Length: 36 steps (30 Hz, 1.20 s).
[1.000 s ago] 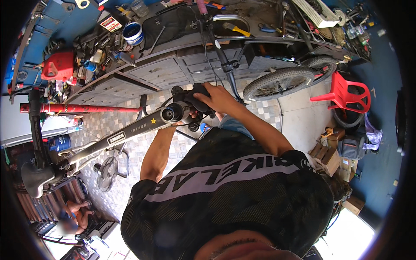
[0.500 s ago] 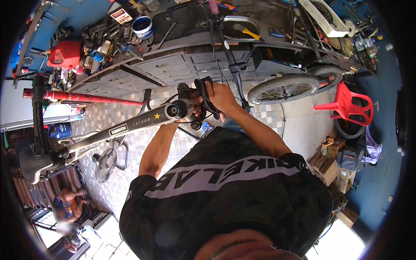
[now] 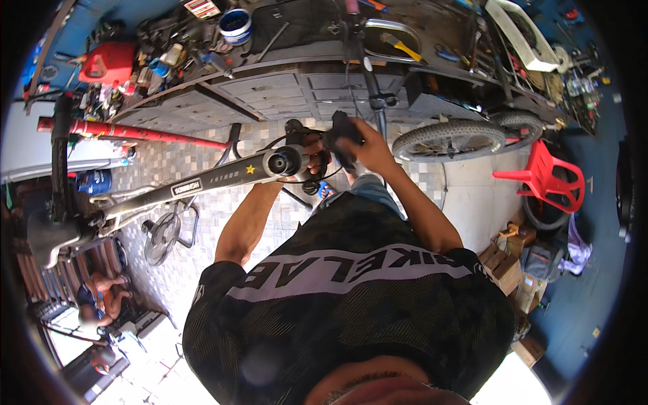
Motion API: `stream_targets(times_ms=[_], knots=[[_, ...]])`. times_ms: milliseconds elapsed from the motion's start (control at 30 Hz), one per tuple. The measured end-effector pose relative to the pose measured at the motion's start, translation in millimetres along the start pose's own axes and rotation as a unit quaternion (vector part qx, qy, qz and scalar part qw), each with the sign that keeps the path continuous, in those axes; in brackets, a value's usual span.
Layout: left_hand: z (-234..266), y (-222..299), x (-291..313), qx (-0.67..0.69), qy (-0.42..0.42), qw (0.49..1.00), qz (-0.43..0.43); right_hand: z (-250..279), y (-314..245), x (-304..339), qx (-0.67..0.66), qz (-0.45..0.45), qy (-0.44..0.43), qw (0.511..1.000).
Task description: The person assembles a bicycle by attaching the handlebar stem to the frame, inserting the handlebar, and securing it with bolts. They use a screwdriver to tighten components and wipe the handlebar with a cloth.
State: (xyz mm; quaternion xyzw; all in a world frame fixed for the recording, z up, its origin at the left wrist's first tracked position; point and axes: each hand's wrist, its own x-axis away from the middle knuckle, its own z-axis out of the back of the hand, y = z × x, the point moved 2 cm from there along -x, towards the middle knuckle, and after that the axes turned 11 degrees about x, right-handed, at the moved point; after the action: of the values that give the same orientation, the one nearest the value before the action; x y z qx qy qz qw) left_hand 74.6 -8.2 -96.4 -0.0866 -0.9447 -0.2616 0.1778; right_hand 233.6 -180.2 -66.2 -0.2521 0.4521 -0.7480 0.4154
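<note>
A long grey bench (image 3: 283, 94) runs along the top. On its left end sits a red fuel can (image 3: 106, 64), with a blue tub (image 3: 235, 25) further right. Right of the bench stands a red plastic chair (image 3: 543, 179).

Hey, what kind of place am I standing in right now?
Most likely a bicycle repair workshop. A grey bike frame sits clamped on a repair stand with both hands at its front end, a long workbench is crowded with tools and cans, and a loose bicycle wheel lies on the tiled floor.
</note>
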Motion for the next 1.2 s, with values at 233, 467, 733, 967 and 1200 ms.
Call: stream_targets(times_ms=[233, 467, 733, 967, 1200], knots=[[26.0, -8.7, 7.5, 0.190, -0.150, 0.970, -0.028, -14.2, -19.9, -14.6, 0.085, 0.061, -0.066, 0.992], [42.8, -22.1, -14.3, 0.040, -0.061, 0.994, -0.086, -17.7, 0.5, -28.9, 0.083, 0.096, -0.070, 0.989], [58.2, -22.5, -3.1, 0.031, 0.006, 0.992, -0.125, -4.6, -15.7, -57.3, 0.138, 0.187, -0.197, 0.952], [63.1, -32.1, -6.9, 0.055, 0.045, 0.985, -0.156, -5.1, 5.3, -66.7, 0.054, 0.221, -0.276, 0.934], [62.1, -46.0, -21.2, 0.076, 0.066, 0.981, -0.164, -9.4, 3.3, -71.7, 0.102, 0.282, -0.283, 0.911]])
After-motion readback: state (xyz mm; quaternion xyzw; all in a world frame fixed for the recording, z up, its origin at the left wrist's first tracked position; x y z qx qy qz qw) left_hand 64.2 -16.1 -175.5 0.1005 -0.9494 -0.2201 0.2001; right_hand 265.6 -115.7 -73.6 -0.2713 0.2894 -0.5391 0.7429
